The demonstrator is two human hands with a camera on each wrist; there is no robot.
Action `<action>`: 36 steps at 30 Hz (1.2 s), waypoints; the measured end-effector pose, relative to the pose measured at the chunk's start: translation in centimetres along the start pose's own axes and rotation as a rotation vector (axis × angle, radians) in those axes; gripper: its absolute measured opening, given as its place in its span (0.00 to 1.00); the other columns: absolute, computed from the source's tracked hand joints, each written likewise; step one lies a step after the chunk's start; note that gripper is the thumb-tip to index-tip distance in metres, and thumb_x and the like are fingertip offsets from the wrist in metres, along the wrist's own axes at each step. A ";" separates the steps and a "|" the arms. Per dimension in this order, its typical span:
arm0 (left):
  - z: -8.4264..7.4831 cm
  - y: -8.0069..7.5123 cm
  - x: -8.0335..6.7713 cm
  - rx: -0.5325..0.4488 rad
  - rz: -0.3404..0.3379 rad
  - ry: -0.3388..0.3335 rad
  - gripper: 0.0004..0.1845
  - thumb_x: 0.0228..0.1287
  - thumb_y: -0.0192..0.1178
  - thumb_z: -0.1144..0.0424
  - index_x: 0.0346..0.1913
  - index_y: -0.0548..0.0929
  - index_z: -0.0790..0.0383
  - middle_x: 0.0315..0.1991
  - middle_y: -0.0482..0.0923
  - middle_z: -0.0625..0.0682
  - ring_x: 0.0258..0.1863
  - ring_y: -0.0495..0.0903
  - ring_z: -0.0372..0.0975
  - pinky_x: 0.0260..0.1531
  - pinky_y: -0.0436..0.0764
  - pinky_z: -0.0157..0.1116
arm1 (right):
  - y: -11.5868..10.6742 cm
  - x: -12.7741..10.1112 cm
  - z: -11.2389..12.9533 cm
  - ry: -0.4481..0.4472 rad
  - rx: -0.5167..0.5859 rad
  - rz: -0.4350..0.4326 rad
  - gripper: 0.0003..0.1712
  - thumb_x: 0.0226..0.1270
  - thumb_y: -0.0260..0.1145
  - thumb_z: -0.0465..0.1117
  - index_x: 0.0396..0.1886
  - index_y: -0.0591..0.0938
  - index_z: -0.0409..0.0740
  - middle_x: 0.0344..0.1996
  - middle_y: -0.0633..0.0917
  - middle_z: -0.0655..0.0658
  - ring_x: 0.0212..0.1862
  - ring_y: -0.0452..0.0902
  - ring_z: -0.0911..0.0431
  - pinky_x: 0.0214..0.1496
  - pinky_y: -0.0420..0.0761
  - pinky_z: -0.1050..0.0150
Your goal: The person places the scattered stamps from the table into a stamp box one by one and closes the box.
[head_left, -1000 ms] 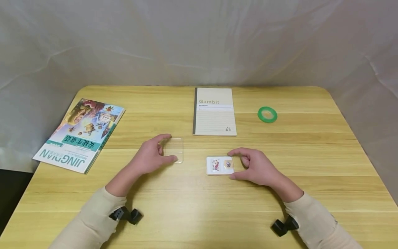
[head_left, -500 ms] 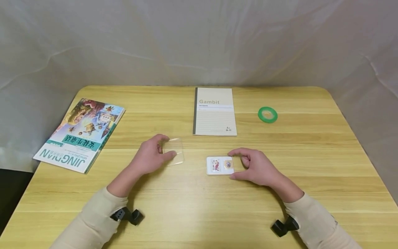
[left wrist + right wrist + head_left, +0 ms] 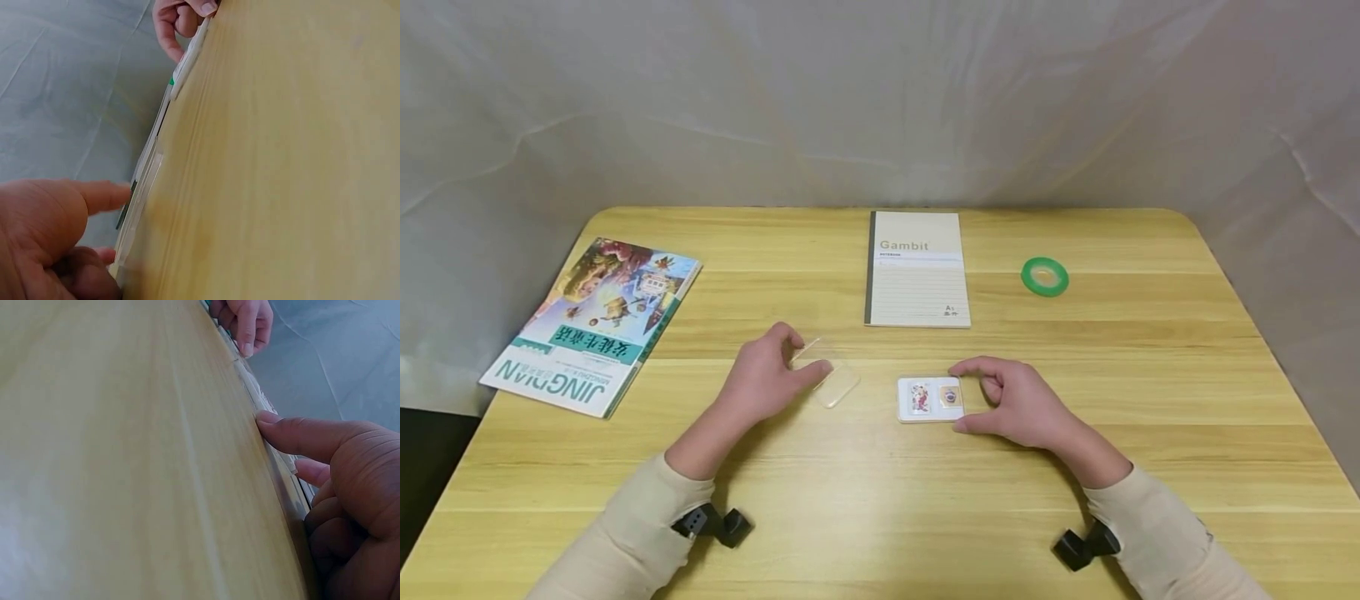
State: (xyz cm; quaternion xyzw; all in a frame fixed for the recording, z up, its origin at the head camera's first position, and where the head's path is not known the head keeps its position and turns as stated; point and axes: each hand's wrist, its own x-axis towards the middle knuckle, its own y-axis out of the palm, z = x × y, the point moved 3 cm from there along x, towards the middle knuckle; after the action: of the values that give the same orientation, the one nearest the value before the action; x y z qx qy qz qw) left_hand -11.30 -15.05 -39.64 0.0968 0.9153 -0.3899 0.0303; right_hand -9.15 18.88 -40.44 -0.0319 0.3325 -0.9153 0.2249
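Note:
A clear plastic lid (image 3: 827,375) is pinched between the thumb and forefinger of my left hand (image 3: 767,379), and its far end is tilted up off the table. My right hand (image 3: 1011,400) holds a small white case (image 3: 928,398) with two picture cards in it, thumb at the near edge and forefinger at the far edge. In the left wrist view the lid (image 3: 142,187) is seen edge-on past my left hand (image 3: 56,237). In the right wrist view the thumb of my right hand (image 3: 325,462) presses the case's edge (image 3: 265,403).
A "Gambit" notebook (image 3: 916,267) lies at the back centre, a green tape roll (image 3: 1045,276) to its right. A colourful book (image 3: 595,321) lies at the left edge. The wooden table (image 3: 880,500) is backed by a grey sheet.
My left hand has lifted and turned the clear lid, which lay flat a second ago, and shifted it slightly right. The right hand and case have stayed still.

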 end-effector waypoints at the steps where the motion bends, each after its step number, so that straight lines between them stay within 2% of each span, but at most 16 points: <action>1: 0.0 0.0 0.1 -0.007 0.010 0.020 0.30 0.60 0.71 0.48 0.56 0.75 0.65 0.19 0.70 0.51 0.16 0.65 0.41 0.18 0.68 0.39 | 0.0 0.0 0.0 -0.001 0.001 0.000 0.34 0.45 0.86 0.46 0.54 0.83 0.48 0.15 0.56 0.58 0.20 0.50 0.63 0.36 0.69 0.64; 4: 0.1 -0.2 0.2 -0.034 0.069 0.085 0.39 0.57 0.74 0.51 0.68 0.71 0.60 0.16 0.68 0.49 0.14 0.64 0.39 0.18 0.68 0.39 | 0.0 0.0 -0.1 0.000 0.002 0.000 0.34 0.44 0.86 0.46 0.54 0.83 0.48 0.15 0.56 0.58 0.20 0.50 0.63 0.36 0.69 0.64; 6: 0.0 -0.4 0.3 -0.052 0.126 0.124 0.43 0.56 0.76 0.54 0.72 0.68 0.57 0.15 0.67 0.47 0.14 0.64 0.38 0.21 0.69 0.40 | 0.0 0.0 -0.1 0.001 0.000 -0.001 0.34 0.44 0.86 0.46 0.54 0.83 0.48 0.15 0.56 0.58 0.20 0.50 0.63 0.36 0.69 0.64; 8: 0.0 -0.5 0.4 -0.066 0.183 0.148 0.44 0.55 0.76 0.57 0.74 0.67 0.56 0.15 0.66 0.46 0.15 0.64 0.38 0.27 0.71 0.41 | 0.0 0.0 -0.1 0.003 -0.004 -0.001 0.35 0.44 0.86 0.47 0.54 0.83 0.48 0.15 0.56 0.58 0.20 0.51 0.63 0.36 0.69 0.64; 11: -0.1 -0.7 0.4 -0.059 0.233 0.158 0.42 0.56 0.76 0.58 0.73 0.69 0.57 0.14 0.65 0.45 0.14 0.62 0.37 0.29 0.71 0.42 | 0.0 0.0 -0.1 0.006 -0.008 0.001 0.35 0.45 0.86 0.47 0.55 0.83 0.48 0.15 0.56 0.58 0.20 0.51 0.63 0.35 0.69 0.64; 15: -0.1 -0.6 0.5 -0.011 0.221 0.147 0.40 0.55 0.76 0.54 0.70 0.72 0.60 0.14 0.66 0.46 0.14 0.63 0.37 0.27 0.71 0.42 | 0.0 0.1 0.0 0.010 -0.007 0.003 0.35 0.45 0.86 0.47 0.55 0.83 0.49 0.15 0.56 0.58 0.20 0.51 0.63 0.36 0.69 0.64; 22: -0.2 0.1 0.3 0.039 0.099 0.119 0.39 0.50 0.78 0.48 0.62 0.77 0.63 0.16 0.68 0.48 0.15 0.64 0.39 0.20 0.68 0.40 | 0.0 0.0 -0.1 0.011 -0.008 0.000 0.35 0.45 0.86 0.47 0.55 0.83 0.48 0.15 0.56 0.58 0.20 0.51 0.63 0.37 0.69 0.63; 26: -0.4 0.3 0.2 0.065 0.061 0.092 0.38 0.51 0.77 0.45 0.58 0.77 0.65 0.17 0.66 0.49 0.17 0.62 0.39 0.19 0.65 0.40 | 0.0 0.0 -0.1 0.008 -0.008 -0.003 0.35 0.45 0.86 0.47 0.55 0.83 0.48 0.15 0.56 0.58 0.20 0.51 0.63 0.37 0.69 0.63; 28: -0.4 0.3 0.2 0.070 0.068 0.091 0.38 0.51 0.76 0.43 0.58 0.76 0.65 0.17 0.65 0.49 0.17 0.61 0.39 0.19 0.65 0.40 | 0.0 -0.1 -0.1 0.009 -0.007 -0.003 0.35 0.45 0.86 0.47 0.55 0.83 0.48 0.15 0.56 0.58 0.20 0.51 0.63 0.37 0.69 0.63; 31: -0.1 0.1 0.3 0.043 0.115 0.104 0.41 0.50 0.77 0.43 0.62 0.75 0.63 0.18 0.66 0.49 0.16 0.62 0.39 0.20 0.66 0.40 | 0.0 0.0 -0.1 0.013 -0.004 0.000 0.35 0.45 0.86 0.46 0.55 0.83 0.48 0.15 0.56 0.58 0.20 0.51 0.63 0.37 0.69 0.63; 36: 0.5 -0.7 0.4 -0.031 0.220 0.138 0.43 0.46 0.81 0.55 0.67 0.74 0.62 0.16 0.64 0.47 0.16 0.61 0.38 0.22 0.66 0.39 | 0.0 0.0 0.0 0.009 0.001 0.003 0.35 0.45 0.86 0.46 0.55 0.83 0.48 0.15 0.57 0.58 0.20 0.51 0.63 0.37 0.70 0.63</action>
State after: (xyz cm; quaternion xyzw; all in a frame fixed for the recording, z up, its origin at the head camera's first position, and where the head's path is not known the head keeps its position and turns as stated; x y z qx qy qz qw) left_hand -11.82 -15.82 -39.53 0.2227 0.9049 -0.3625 0.0111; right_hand -9.14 18.92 -40.42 -0.0274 0.3332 -0.9153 0.2248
